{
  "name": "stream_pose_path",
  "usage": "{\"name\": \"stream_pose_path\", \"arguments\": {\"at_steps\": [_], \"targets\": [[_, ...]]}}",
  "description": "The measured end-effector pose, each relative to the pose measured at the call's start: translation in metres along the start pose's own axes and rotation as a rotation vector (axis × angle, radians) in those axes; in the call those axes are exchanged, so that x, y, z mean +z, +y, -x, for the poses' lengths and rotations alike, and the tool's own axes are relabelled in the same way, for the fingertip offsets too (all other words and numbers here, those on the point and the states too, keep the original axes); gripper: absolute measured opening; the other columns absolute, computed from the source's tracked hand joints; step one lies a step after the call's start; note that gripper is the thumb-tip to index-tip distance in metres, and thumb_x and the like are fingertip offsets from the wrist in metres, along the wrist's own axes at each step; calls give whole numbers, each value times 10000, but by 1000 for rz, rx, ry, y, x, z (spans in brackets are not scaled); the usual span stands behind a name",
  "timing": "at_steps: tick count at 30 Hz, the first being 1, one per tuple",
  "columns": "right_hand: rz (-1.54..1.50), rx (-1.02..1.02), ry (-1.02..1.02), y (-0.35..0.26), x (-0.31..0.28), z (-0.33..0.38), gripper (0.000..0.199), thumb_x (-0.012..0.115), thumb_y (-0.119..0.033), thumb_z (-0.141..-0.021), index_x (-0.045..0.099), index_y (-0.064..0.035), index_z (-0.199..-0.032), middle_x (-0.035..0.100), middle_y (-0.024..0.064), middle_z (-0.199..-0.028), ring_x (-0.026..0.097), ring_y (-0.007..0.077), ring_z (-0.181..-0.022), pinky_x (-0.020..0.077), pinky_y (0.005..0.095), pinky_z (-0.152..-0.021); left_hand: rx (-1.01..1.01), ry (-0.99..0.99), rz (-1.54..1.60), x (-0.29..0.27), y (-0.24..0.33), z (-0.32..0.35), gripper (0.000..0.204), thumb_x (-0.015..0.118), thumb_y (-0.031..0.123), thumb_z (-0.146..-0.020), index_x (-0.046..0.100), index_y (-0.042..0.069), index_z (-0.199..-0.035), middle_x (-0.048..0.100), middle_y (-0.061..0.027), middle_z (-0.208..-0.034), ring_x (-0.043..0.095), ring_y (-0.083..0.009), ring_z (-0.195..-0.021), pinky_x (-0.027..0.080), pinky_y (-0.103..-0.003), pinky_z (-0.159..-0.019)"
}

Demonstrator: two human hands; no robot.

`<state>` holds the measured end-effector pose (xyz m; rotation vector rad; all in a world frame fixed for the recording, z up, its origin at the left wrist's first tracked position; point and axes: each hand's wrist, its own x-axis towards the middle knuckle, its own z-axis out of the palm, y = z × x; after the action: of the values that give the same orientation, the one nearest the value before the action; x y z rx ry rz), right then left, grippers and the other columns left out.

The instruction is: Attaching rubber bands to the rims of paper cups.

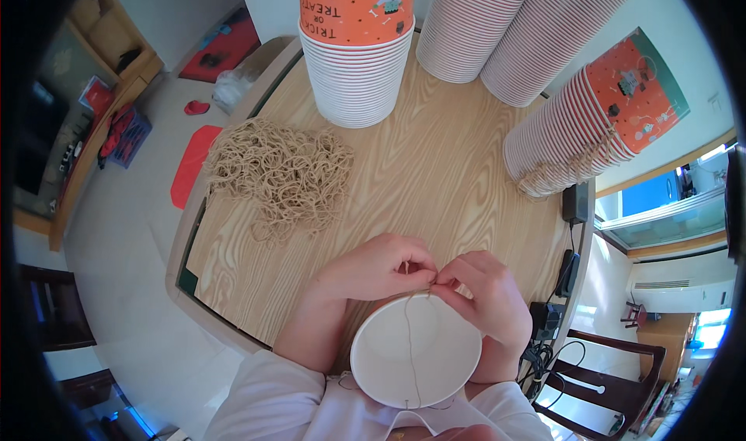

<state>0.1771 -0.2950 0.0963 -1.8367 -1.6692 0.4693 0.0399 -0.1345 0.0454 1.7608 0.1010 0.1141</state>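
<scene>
At six o'clock on the surface [435,169], the left hand [373,270] and right hand [486,293] each grip pinched shut on the string [409,348], pulling it tight across the white cup [416,359].

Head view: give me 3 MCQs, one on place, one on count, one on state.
1. Where is the heap of twine?
A. left part of the table
B. inside the white bucket
C. on the floor

2. How many cup stacks stand or lean on the table?
A. two
B. four
C. six

3. What are the left hand and right hand doing?
A. resting flat
B. pinching a string at the rim of the white bucket
C. lifting a stack

Answers: 1 A, heap lies left of the hands; 2 B, four stacks along the far edge; 3 B, fingertips meet on the string.
</scene>
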Motion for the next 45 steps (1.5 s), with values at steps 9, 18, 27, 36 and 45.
{"name": "stream_pose_path", "arguments": {"at_steps": [9, 18, 27, 36, 45], "targets": [[-182, 1, -43, 10, -4, -3, 184, 786, -111, -752, 654, -66, -873, 650, 73, -762, 647, 265, -714, 494, 354, -669, -35, -142, 126, -9, 5, 3, 139, 681, 86, -874, 702, 2, -983, 657, -73, -914, 631, -157, -834, 497, -279, -739], [-349, 44, -97, 15, -5, -5, 224, 803, -105, -759, 649, -33, -904, 656, 87, -798, 658, 225, -729, 506, 330, -666, -10, -163, 165, -10, 2, 1, 137, 709, 87, -861, 710, 4, -970, 659, -57, -887, 633, -145, -827, 511, -276, -752], [-338, 41, -34, 17, -2, -6, 176, 759, -94, -781, 652, -36, -908, 647, 86, -803, 648, 243, -742, 502, 337, -673, -54, -66, 102, -6, 3, 1, 142, 703, 97, -860, 670, -7, -952, 685, -68, -878, 648, -136, -826, 528, -277, -759], [-203, -51, -4, 18, 1, -9, 157, 725, -49, -764, 645, -48, -900, 627, 98, -787, 624, 287, -736, 484, 363, -669, -83, -31, 52, -7, 4, -1, 122, 681, 99, -872, 651, 13, -955, 686, -56, -863, 646, -121, -815, 528, -282, -721], [-198, 11, 53, 16, 2, -9, 161, 752, -48, -752, 655, -41, -881, 628, 92, -770, 633, 280, -740, 493, 357, -680, -28, 40, 148, -5, 1, 1, 125, 660, 116, -883, 601, 17, -932, 669, -75, -792, 641, -150, -720, 513, -302, -664]]}}
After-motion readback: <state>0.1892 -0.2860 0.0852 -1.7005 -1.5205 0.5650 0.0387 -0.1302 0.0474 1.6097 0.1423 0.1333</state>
